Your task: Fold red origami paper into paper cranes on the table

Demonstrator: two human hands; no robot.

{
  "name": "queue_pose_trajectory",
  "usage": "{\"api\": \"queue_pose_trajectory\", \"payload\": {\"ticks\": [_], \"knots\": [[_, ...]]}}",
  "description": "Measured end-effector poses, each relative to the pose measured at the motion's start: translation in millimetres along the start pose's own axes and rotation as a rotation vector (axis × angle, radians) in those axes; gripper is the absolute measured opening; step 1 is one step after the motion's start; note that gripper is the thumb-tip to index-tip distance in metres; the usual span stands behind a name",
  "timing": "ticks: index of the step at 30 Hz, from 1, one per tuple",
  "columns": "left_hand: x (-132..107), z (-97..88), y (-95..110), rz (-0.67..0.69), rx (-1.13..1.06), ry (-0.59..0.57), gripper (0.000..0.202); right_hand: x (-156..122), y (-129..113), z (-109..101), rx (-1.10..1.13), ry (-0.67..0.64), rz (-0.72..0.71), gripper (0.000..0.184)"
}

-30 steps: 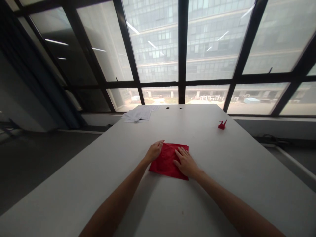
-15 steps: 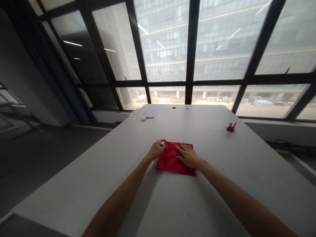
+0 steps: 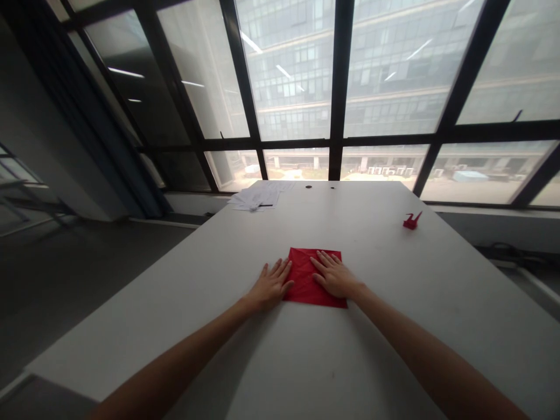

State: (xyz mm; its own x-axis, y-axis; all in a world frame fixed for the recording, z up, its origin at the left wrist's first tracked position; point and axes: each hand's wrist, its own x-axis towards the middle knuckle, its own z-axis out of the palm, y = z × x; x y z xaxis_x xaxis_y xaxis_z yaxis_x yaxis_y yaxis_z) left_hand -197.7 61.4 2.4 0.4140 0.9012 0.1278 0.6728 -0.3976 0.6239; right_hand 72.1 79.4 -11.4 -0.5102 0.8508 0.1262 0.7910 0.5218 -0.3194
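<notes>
red paper (image 3: 308, 293) is laid flat on the white table (image 3: 328, 350), where it can be reached easily by both hands. its surface is marked by creases, and it seems to be pressed from two sides so that it is held flat and kept from sliding.

its nine o'clock edge is covered by the left hand (image 3: 269, 286). the fingers are spread wide and laid down, with nothing gripped; the fingertips and thumb are rested on the edge of the paper, while the heel of the hand is set off it, over the table. its three o'clock part is covered by the right hand (image 3: 335, 278), palm down, the fingers fanned a little and pointed toward eleven, again with nothing pinched. how hard the paper is pressed cannot be told.

at two o'clock, well apart from the paper, a small red crane (image 3: 411, 222) is stood, perhaps put there to be out of the hands' way. at eleven, white sheets (image 3: 247, 199) are spread near the far end, with a thin dark object (image 3: 265, 205) laid on them; what it is cannot be made out.
</notes>
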Motion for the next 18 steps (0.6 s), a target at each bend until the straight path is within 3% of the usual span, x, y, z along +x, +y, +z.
{"api": "queue_pose_trajectory", "payload": {"ticks": [1, 3, 6, 9, 11, 13, 15, 18], "knots": [[0, -12.3, -1, -0.08, -0.276, 0.113, 0.062, 1, 0, 0, 0.002, 0.001, 0.0, 0.063], [13, -32.5, 4, -0.123, -0.432, 0.26, 0.06, 2, -2, 1, -0.001, 0.002, 0.0, 0.063], [56, -37.2, 26, -0.128, -0.683, 0.385, 0.056, 3, -6, 1, -0.014, 0.0, 0.016, 0.063], [102, -5.1, 51, -0.159, -0.96, 0.345, 0.048, 1, -12, -3, 0.064, 0.023, 0.047, 0.064], [120, 24.7, 60, -0.198, -1.13, 0.31, 0.039, -2, -13, -9, 0.307, 0.119, 0.094, 0.062], [127, 48.8, 60, -0.237, -1.284, 0.309, 0.034, -5, -14, -16, 0.568, 0.252, 0.174, 0.048], [129, 61.9, 54, -0.263, -1.423, 0.317, 0.032, -6, -17, -22, 0.697, 0.358, 0.26, 0.044], [129, 65.4, 42, -0.298, -1.59, 0.327, 0.031, -11, -33, -20, 0.881, 0.415, 0.34, 0.059]]}}
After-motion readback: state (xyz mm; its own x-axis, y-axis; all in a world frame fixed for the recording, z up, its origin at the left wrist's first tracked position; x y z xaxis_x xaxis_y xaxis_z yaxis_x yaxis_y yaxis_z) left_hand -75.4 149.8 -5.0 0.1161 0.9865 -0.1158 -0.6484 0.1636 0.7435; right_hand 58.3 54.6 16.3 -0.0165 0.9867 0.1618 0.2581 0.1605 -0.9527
